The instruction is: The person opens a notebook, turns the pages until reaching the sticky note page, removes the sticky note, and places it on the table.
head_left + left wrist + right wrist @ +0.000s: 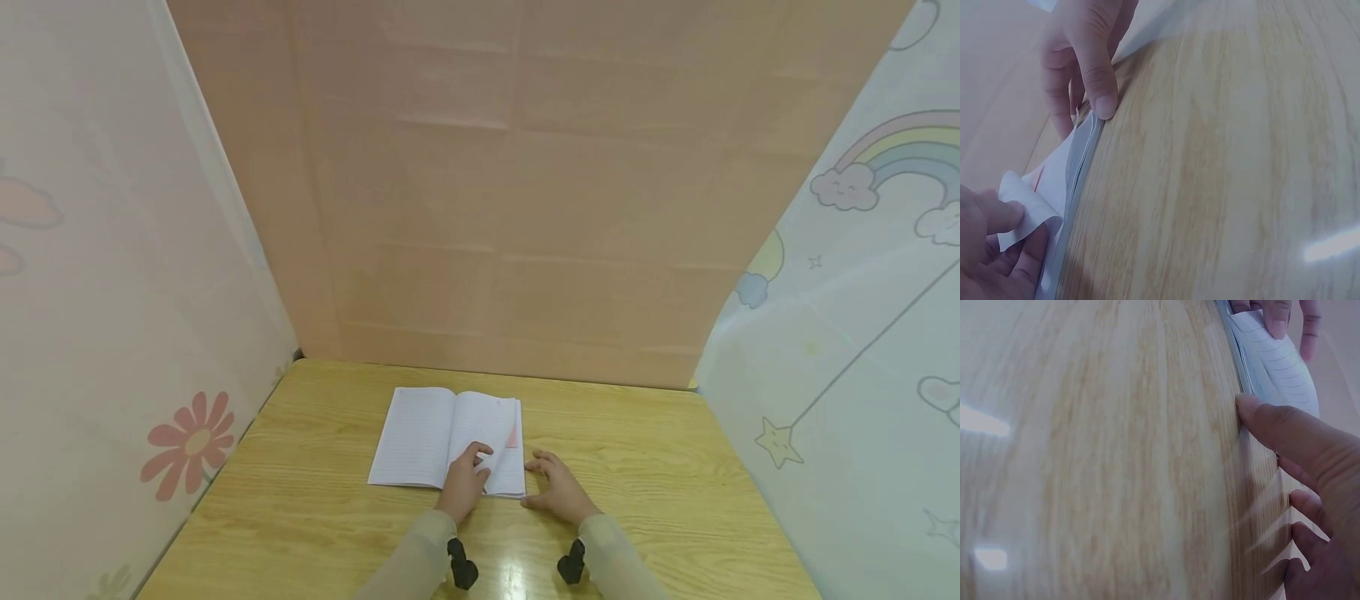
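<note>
A lined notebook [415, 437] lies spread on the wooden table. Its right-hand page [1030, 215] is curled up at the lower corner, pinched between the thumb and fingers of my left hand [463, 479]. Under the lifted page a small pink patch [512, 437] shows on the sheet below. My right hand [558, 492] rests beside the notebook's right edge, fingers spread and loosely bent. In the right wrist view its thumb [1260, 415] touches the lower corner of the stacked pages, while the other fingertips rest on the table.
The wooden table [645, 450] reaches back to a tan paper backdrop [510, 208]. Pale printed sheets stand on both sides, with a flower [197, 442] at left and a rainbow [900, 137] at right. Black wrist mounts [462, 567] sit on the sleeves.
</note>
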A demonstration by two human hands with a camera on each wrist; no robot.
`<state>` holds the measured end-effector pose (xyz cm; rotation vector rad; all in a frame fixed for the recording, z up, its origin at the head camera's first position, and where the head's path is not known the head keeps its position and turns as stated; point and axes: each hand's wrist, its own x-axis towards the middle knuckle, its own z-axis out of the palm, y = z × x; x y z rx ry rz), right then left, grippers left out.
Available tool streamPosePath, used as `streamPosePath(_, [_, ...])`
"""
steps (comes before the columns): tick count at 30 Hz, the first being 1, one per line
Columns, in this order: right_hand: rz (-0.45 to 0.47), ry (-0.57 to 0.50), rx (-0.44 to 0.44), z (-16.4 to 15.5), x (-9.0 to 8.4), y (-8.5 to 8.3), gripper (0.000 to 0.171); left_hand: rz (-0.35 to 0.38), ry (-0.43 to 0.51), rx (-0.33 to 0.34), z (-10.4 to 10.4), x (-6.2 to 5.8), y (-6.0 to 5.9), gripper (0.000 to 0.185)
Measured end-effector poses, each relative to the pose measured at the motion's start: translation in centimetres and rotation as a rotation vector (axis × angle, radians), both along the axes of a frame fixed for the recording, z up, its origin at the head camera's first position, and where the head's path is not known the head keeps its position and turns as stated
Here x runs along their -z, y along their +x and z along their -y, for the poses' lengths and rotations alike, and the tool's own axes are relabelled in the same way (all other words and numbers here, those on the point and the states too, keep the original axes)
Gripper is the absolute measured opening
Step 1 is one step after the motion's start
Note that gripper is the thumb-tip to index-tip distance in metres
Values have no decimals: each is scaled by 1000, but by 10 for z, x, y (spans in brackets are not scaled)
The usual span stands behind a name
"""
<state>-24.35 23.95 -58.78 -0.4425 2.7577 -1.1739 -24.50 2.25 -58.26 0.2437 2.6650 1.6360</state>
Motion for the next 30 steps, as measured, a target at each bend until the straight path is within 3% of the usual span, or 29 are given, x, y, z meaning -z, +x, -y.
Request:
streamPosePath(6, [3,8,-1,1,-1,0,60,-34,-32,5,3,-6,3,23])
streamPosePath(18, [3,-13,2,2,-4,1,59,-9,89,-6,11,-20,3,17])
streamPosePath(22, [3,-17,-8,2,-4,2,60,-13,93,-38,18,-25,-2,16])
streamPosePath(30, [7,-11,-18,0,-2,1,61,-119,43,-131,28,-46,-3,15])
